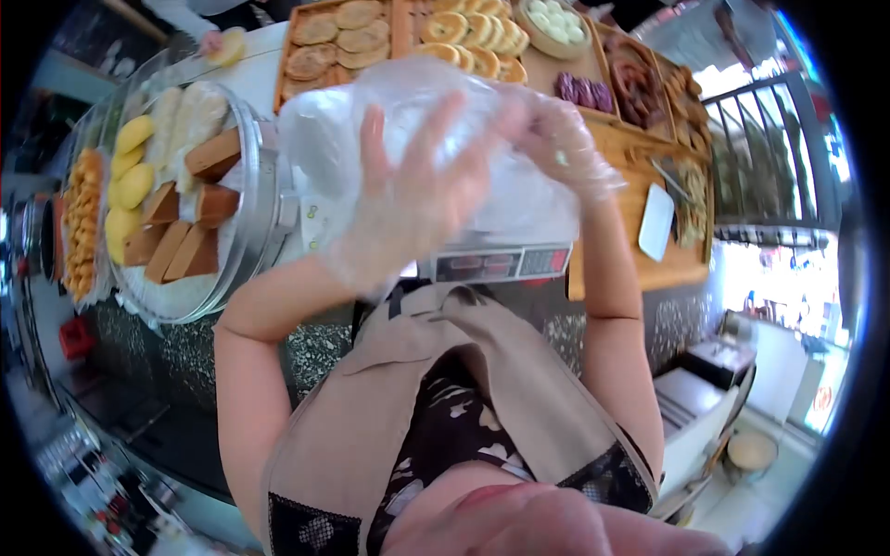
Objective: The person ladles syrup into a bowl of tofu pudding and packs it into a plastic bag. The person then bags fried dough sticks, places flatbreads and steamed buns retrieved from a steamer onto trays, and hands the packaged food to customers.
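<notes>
My left hand (pixel 417 199), in a clear thin plastic glove, is raised over the scale with its fingers spread, smeared by motion. Opposite it, my right hand (pixel 556 139), also gloved, has its fingers pinched on the edge of a clear plastic bag (pixel 408 82). That bag stretches across behind the left hand's fingers; whether they touch it is hard to see. Below both hands stands a scale (pixel 491 264) with a display panel, its top covered by whitish plastic.
At left, a round steamer (pixel 243 236) holds brown cake pieces (pixel 192 252) and yellow buns (pixel 135 185). Flatbreads (pixel 362 39), round yellow cakes (pixel 477 32), a bowl of white eggs (pixel 554 20) and purple pieces (pixel 584 91) stand behind. Another person's hand (pixel 211 42) is at far left.
</notes>
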Tool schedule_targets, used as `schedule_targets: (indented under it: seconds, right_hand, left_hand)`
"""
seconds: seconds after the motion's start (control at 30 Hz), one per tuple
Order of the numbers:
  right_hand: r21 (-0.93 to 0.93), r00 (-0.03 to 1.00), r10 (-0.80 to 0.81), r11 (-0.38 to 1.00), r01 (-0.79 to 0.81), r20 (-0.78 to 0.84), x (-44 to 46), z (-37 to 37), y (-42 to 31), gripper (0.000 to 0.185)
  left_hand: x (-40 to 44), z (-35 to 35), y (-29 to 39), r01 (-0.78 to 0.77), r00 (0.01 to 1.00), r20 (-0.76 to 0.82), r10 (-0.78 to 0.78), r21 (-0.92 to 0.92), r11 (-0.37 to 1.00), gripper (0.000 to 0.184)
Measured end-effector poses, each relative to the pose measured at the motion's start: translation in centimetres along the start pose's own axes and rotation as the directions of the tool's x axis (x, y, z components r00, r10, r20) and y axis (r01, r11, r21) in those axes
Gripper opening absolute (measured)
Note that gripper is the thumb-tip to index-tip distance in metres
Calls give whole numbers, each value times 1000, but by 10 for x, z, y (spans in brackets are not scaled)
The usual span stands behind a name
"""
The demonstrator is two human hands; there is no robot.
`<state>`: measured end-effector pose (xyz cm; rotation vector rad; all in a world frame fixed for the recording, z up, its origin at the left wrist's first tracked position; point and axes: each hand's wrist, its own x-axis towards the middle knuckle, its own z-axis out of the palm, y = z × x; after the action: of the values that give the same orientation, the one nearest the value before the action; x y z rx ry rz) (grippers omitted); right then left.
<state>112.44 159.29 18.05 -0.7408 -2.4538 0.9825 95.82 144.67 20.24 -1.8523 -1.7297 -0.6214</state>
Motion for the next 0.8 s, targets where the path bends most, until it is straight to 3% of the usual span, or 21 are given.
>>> schedule_targets:
  seconds: [0.07, 0.1, 0.17, 0.2, 0.27, 0.33, 0.37, 0.4, 0.43, 0.47, 0.5, 0.53, 0.57, 0.63, 0.7, 0.73, 0.77, 0.8]
  right_hand:
    - [48, 900, 300, 942, -331, 317, -18, -31, 0, 45]
    - [41, 888, 332, 931, -363, 317, -27, -37, 8, 45]
    - [-235, 757, 515, 857, -458, 401, -33, -51, 34, 47]
    - [-237, 750, 526, 850, -470, 401, -40, -49, 75, 47]
    - [-586, 873, 455, 762, -277, 178, -63, -34, 166, 45]
    - [-624, 856, 489, 726, -291, 170, -69, -36, 166, 42]
    - [-662, 845, 512, 689, -294, 157, -69, -36, 162, 39]
    - [-709, 979, 199, 696, -112, 40, -67, -36, 155, 41]
    - [-765, 987, -151, 642, 55, -56, -65, -34, 143, 43]
    - [-678, 987, -143, 733, 58, -70, -62, -29, 125, 25]
    - [-734, 975, 134, 678, 40, 176, -61, -13, 122, 10]
    - [-513, 970, -31, 844, 154, 240, -66, 3, 126, 5]
    - [-463, 966, 20, 880, 105, 256, -70, 28, 166, 12]
    - [-401, 954, 68, 914, 57, 291, -65, 39, 190, 22]
    - [-611, 951, 83, 782, 124, 298, -54, 33, 205, 60]
    - [-597, 946, 72, 790, 139, 316, -56, 35, 211, 60]
    - [-546, 882, 28, 795, 267, 471, -64, 35, 217, 78]
    - [-476, 793, -15, 793, 380, 609, -69, 35, 217, 96]
  left_hand:
    - [-14, 42, 5, -94, 979, 177, 97, -26, 995, 8]
    - [-16, 85, -4, -67, 930, 355, 93, -84, 994, 7]
    - [-27, 151, 5, 132, 746, 661, -75, -37, 991, 9]
    - [-30, 174, 7, 182, 697, 716, -32, -134, 974, 11]
    - [-28, 192, 21, 239, 639, 769, 23, -226, 944, 14]
    - [-13, 199, 38, 486, 400, 916, -31, -183, 854, 27]
    - [-10, 204, 46, 494, 392, 919, -40, -174, 852, 27]
    - [-9, 209, 54, 488, 434, 893, -122, -119, 865, 30]
    - [-8, 216, 61, 483, 472, 857, -205, -58, 873, 33]
    - [-6, 225, 67, 494, 461, 859, -225, -38, 869, 33]
    - [-4, 234, 72, 498, 456, 858, -236, -26, 867, 33]
    - [-4, 241, 76, 499, 448, 860, -243, -15, 866, 32]
    - [-3, 241, 79, 503, 431, 867, -252, 1, 864, 32]
    - [3, 234, 79, 536, 404, 908, -112, -136, 833, 34]
    - [2, 238, 71, 545, 374, 905, -200, -40, 837, 42]
    - [-2, 238, 68, 538, 350, 898, -267, 41, 842, 55]
    - [-6, 239, 68, 545, 331, 902, -277, 57, 837, 55]
    - [-10, 241, 68, 575, 291, 915, -280, 66, 815, 68]
